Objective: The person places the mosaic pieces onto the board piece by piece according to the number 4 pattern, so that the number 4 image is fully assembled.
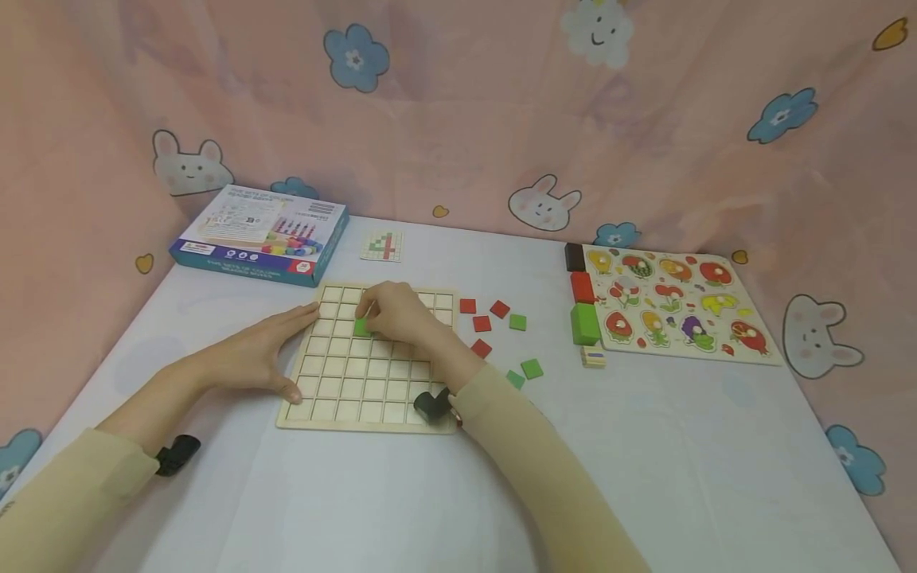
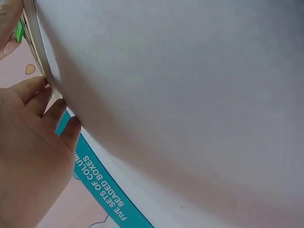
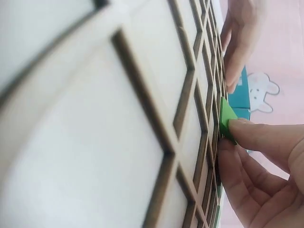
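A wooden grid board (image 1: pixel 347 387) lies on the white table. My right hand (image 1: pixel 403 313) is over its upper middle and pinches a small green square tile (image 3: pixel 227 116) between thumb and fingers. In the right wrist view that tile stands tilted at the grid lines. Part of the board lies hidden beneath the right hand and forearm. At the board's left edge, my left hand (image 1: pixel 251 350) is spread, its fingertips touching the rim near the upper left corner and its thumb by the lower left.
Loose red tiles (image 1: pixel 482 324) and green tiles (image 1: pixel 532 368) lie right of the board. A pattern card (image 1: pixel 382 246) is behind it, beside a flat box (image 1: pixel 258 235). Farther right are a fruit puzzle board (image 1: pixel 673 298) and coloured blocks, including a green block (image 1: pixel 585 324).
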A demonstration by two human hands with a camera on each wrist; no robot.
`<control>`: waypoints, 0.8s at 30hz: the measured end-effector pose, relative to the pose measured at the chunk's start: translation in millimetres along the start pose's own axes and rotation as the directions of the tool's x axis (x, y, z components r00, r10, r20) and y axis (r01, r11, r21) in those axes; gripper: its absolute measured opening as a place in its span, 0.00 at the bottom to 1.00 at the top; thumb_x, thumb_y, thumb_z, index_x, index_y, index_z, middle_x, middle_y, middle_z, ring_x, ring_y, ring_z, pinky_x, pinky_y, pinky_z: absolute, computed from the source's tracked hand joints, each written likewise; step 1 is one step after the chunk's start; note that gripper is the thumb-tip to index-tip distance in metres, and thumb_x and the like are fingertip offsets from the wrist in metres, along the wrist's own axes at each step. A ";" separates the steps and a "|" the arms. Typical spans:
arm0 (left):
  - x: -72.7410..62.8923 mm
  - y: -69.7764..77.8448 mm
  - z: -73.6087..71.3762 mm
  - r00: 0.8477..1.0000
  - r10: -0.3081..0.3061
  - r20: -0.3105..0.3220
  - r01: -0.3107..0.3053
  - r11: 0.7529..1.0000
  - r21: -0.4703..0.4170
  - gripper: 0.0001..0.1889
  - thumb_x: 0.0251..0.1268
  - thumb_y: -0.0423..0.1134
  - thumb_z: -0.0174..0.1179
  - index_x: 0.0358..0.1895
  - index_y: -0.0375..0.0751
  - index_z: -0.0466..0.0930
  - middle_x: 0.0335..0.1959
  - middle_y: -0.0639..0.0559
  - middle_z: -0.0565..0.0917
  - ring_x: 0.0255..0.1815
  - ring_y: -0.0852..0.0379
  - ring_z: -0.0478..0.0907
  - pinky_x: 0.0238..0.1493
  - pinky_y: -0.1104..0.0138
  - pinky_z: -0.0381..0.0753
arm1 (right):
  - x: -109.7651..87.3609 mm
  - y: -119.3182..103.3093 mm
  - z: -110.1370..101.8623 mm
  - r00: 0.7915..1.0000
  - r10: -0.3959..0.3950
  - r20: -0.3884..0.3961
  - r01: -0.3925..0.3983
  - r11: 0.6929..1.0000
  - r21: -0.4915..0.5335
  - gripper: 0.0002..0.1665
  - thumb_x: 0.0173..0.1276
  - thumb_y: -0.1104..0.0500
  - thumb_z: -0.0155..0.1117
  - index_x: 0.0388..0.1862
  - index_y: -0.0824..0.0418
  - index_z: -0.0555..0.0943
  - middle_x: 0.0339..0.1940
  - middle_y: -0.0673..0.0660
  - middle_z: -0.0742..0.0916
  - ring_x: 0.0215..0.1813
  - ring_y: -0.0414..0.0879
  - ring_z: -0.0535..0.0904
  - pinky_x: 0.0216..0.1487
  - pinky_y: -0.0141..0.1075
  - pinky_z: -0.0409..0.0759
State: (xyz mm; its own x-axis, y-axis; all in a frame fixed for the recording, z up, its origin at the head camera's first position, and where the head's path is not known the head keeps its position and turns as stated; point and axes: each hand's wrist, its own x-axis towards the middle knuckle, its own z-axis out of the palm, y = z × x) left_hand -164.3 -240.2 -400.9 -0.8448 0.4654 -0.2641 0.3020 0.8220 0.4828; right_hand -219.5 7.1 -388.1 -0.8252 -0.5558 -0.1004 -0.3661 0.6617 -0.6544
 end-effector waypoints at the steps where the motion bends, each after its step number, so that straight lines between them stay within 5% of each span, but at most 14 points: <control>1: 0.2 -0.3 -0.1 1.000 -0.001 0.001 0.001 1.000 0.002 0.73 0.27 0.71 0.76 0.80 0.40 0.48 0.83 0.41 0.47 0.81 0.32 0.45 0.78 0.35 0.51 | 0.0 -0.3 0.6 1.000 -0.005 -0.002 0.005 1.000 -0.006 0.08 0.65 0.63 0.67 0.42 0.57 0.87 0.38 0.53 0.90 0.38 0.41 0.83 0.35 0.24 0.80; 16: -0.6 -4.5 -1.8 0.999 0.017 0.028 -0.015 0.999 -0.045 0.73 0.27 0.67 0.78 0.80 0.40 0.46 0.83 0.41 0.45 0.82 0.31 0.43 0.78 0.35 0.49 | -1.8 -1.1 -1.6 1.000 -0.017 -0.005 0.016 0.995 -0.095 0.10 0.68 0.60 0.66 0.46 0.56 0.87 0.40 0.53 0.89 0.41 0.42 0.82 0.39 0.27 0.79; 24: -0.5 -7.2 -2.9 0.999 0.019 0.045 -0.017 0.999 -0.046 0.73 0.27 0.64 0.79 0.80 0.41 0.46 0.83 0.42 0.44 0.82 0.32 0.42 0.79 0.35 0.47 | -21.5 21.6 -44.5 0.998 0.045 -0.042 -0.049 0.994 -0.094 0.11 0.71 0.61 0.60 0.48 0.58 0.85 0.47 0.56 0.86 0.50 0.47 0.79 0.52 0.39 0.82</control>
State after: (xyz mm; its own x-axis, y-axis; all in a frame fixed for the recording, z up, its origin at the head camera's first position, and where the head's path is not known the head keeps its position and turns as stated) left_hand -167.3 -247.3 -401.8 -0.8182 0.4953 -0.2918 0.2960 0.7981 0.5248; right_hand -228.8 55.7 -366.7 -0.8580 -0.5041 -0.0985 -0.3641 0.7322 -0.5756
